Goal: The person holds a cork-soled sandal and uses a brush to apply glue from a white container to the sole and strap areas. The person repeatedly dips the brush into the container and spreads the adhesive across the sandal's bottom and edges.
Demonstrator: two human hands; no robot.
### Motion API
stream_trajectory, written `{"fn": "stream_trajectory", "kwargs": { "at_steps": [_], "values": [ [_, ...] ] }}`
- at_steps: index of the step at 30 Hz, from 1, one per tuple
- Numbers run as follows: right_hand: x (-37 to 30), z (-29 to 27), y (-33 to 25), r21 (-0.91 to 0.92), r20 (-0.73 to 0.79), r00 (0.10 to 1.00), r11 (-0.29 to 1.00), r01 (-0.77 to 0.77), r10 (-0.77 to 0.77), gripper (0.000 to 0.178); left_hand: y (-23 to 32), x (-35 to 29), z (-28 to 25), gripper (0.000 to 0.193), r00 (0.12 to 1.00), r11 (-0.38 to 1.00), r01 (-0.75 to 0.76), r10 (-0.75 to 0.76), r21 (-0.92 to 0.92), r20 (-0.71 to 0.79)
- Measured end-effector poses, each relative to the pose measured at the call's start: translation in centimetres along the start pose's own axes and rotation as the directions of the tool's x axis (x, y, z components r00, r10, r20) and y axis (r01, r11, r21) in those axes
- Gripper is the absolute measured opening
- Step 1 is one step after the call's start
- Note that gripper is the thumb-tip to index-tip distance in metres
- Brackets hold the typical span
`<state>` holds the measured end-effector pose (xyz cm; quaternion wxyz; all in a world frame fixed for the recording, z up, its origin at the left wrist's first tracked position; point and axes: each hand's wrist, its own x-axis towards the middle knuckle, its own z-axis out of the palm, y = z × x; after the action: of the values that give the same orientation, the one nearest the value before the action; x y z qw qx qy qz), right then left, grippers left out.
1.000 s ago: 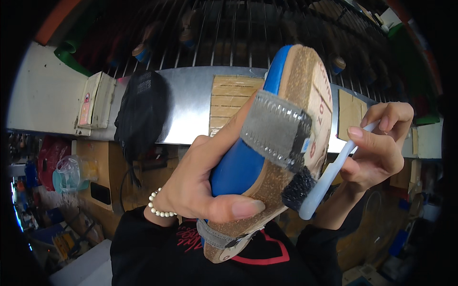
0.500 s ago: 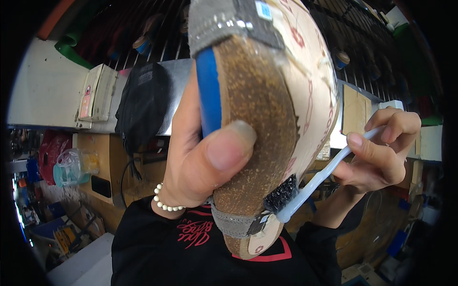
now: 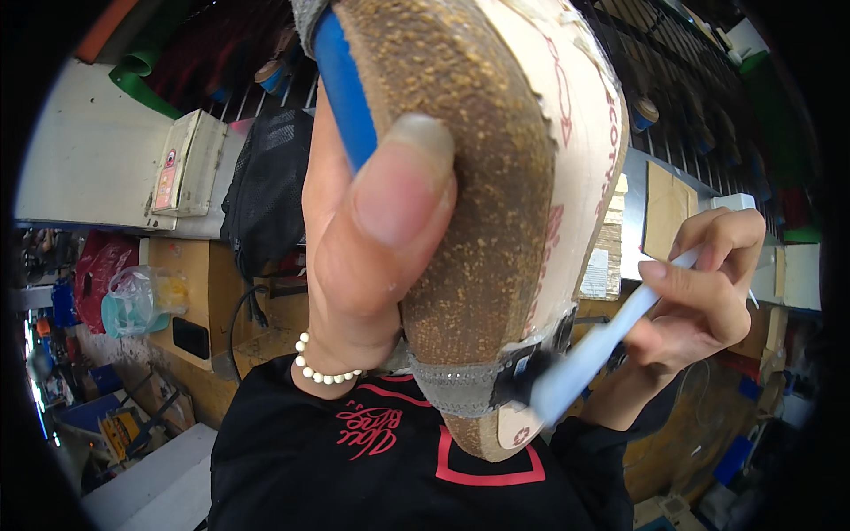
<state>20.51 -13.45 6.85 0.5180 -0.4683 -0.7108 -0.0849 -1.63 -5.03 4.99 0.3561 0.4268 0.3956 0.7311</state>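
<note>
My left hand is wrapped round a cork-sided sandal, its thumb pressed on the brown cork edge. The sandal is held up close and tilted, with its pale printed underside turned to the right. Along the inner side shows a blue piece. A grey strap crosses the sandal's lower end. In my right hand a pale, toothbrush-like brush is pinched by the handle. Its dark bristles are against or very near the strap's edge; motion blurs the brush head.
Behind the sandal, a black mesh bag and a worn white box sit on the bench. A dark rack holding several shoes runs along the far side. Cardboard lies at right; a phone is at left.
The sandal has come closer and shifted slightly up and left. The brush has moved from the cork beside the strap onto the strap's edge. Both hands keep their grips.
</note>
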Motion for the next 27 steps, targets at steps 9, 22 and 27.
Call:
{"fn": "stream_trajectory", "kwargs": {
  "at_steps": [9, 22, 27],
  "values": [
    [0.2, -0.4, -0.6, -0.127, -0.052, 0.996, 0.989, -0.072, 0.066, 0.05, 0.7, -0.3, -0.8, 0.047, 0.969, 0.979, 0.055, -0.004, -0.198, 0.249],
    [0.1, 0.4, 0.5, 0.064, 0.04, 0.996, 0.995, 0.077, -0.079, 0.05, -4.9, 0.1, -2.8, 0.045, 0.574, 0.518, -0.818, 0.71, 0.25, 0.408],
    [-2.5, 0.7, 1.3, 0.194, -0.009, 0.994, 0.975, -0.107, 0.11, 0.041, -2.0, 1.2, -0.9, 0.051, 0.679, 0.813, 0.376, 0.084, -0.444, 0.729]
  ]
}}
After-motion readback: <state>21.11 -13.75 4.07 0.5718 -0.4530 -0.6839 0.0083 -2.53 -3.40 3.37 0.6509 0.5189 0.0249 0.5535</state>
